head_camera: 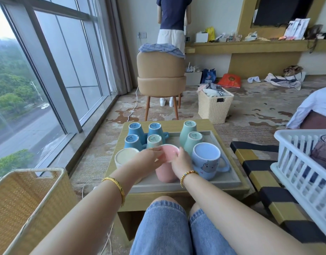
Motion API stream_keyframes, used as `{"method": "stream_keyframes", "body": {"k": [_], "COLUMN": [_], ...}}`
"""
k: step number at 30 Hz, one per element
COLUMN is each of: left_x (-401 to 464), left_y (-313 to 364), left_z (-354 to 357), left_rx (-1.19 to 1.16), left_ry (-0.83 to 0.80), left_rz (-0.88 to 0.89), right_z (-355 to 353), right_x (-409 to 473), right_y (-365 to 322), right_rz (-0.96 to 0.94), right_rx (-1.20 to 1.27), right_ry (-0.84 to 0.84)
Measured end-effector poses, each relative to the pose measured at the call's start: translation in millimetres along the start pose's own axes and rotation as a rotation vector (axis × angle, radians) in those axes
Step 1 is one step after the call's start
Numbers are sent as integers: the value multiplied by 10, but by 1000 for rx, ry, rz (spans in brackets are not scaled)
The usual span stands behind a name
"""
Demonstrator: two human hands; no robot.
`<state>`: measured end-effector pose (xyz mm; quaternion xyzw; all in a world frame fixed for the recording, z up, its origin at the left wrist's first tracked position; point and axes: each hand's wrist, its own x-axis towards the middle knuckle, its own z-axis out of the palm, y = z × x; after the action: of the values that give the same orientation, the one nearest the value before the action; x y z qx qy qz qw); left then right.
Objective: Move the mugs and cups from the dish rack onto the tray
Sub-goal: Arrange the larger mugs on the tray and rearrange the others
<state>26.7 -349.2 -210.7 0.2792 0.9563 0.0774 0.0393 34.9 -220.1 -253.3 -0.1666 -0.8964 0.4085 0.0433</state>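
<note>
Sitting low over a small wooden table (212,126), head view. Grey tray (230,179) covers most of the tabletop. Both hands meet at the tray's near middle on an upturned pink cup (166,169): left hand (151,158) curls fingers over its base from the left, right hand (182,162) grips it from the right. The cup's lower end is hidden, so contact with the tray cannot be told.

Along the tray's near edge: cream cup (124,156) at the left corner, blue cartoon mug (207,160) towards the right. Six upturned blue and green cups (153,129) stand towards the far edge.

White dish rack (303,170) sits off the table's right side, a purple glass (324,151) inside it.

Room: tall windows (48,61) left, patterned carpet (259,107), tan chair (161,74) beyond the table, woven basket (214,105) of laundry, wicker basket (28,197) at near left. A second person (172,21) stands behind the chair.
</note>
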Motion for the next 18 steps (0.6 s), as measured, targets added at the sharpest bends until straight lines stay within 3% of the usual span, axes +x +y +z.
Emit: {"method": "stream_keyframes", "body": {"k": [4, 14, 18], "left_x": [-50, -147, -179], "left_y": [36, -174, -184], "left_z": [29, 144, 62], "left_rx": [125, 146, 289], "left_ry": [-31, 140, 92], "left_rz": [-33, -81, -69], "right_z": [-39, 18, 35], "right_x": [-52, -128, -114], "right_y": [1, -160, -193], "right_rz": [-49, -83, -66], "right_rx": [55, 173, 238], "right_ry": [-69, -220, -243]}}
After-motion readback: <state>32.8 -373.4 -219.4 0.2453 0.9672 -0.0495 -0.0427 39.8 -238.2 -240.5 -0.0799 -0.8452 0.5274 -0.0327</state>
